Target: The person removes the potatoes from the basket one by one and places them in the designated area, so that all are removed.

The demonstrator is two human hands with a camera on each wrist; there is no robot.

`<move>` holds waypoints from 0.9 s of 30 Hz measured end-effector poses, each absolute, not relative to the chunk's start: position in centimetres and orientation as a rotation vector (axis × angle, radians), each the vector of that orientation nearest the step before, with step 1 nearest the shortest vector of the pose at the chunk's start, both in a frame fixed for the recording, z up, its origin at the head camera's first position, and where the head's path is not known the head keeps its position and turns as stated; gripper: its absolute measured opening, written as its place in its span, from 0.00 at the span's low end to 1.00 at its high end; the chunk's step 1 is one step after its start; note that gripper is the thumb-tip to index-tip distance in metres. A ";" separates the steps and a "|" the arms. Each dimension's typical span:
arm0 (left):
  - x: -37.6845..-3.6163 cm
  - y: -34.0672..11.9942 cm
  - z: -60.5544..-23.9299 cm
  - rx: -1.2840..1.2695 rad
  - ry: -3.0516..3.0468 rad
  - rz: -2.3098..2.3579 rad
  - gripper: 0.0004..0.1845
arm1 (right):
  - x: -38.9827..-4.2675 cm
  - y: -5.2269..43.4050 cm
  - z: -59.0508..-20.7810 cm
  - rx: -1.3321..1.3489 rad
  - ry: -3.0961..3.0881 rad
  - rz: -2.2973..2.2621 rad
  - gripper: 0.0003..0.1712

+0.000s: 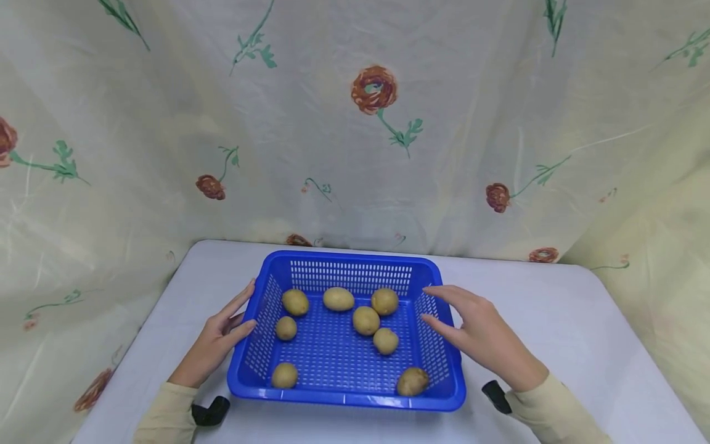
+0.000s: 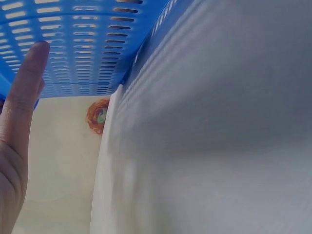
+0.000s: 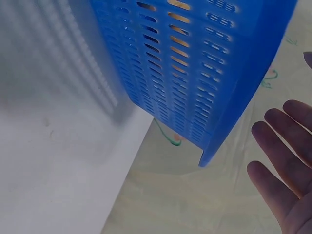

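Note:
A blue perforated plastic basket stands on the white table and holds several yellowish potatoes. My left hand lies beside the basket's left wall with straight fingers, its fingertips at the rim. My right hand hovers at the right wall with fingers spread, holding nothing. In the left wrist view a straight finger stands next to the basket's wall. The right wrist view shows relaxed fingers a short way from the basket's corner.
A cream curtain with red flowers hangs close behind the table and on both sides. Black wrist mounts sit at both cuffs. The table's left edge runs near my left hand.

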State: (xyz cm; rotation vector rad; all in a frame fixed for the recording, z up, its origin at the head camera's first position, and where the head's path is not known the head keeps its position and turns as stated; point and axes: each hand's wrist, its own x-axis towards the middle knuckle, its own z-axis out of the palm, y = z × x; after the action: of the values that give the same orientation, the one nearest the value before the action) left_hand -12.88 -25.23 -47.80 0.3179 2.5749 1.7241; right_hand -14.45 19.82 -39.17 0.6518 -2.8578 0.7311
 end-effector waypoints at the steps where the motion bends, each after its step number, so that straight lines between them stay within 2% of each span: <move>1: -12.9 -25.2 -47.8 0.315 2.576 1.720 0.36 | -14.6 19.7 -39.2 0.671 -2.854 0.733 0.27; 15: -13.0 -25.1 -47.6 0.319 2.539 1.750 0.36 | -16.8 18.3 -38.7 0.881 -2.900 0.731 0.29; 27: -12.9 -25.2 -47.8 0.317 2.509 1.774 0.36 | -18.4 17.2 -38.3 1.165 -2.860 0.653 0.29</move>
State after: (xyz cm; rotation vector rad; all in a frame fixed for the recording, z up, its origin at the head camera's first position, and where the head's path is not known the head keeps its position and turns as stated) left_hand -12.90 -25.20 -47.84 0.3173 2.5091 1.7741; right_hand -18.37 17.16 -38.27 1.1645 -2.8599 0.6532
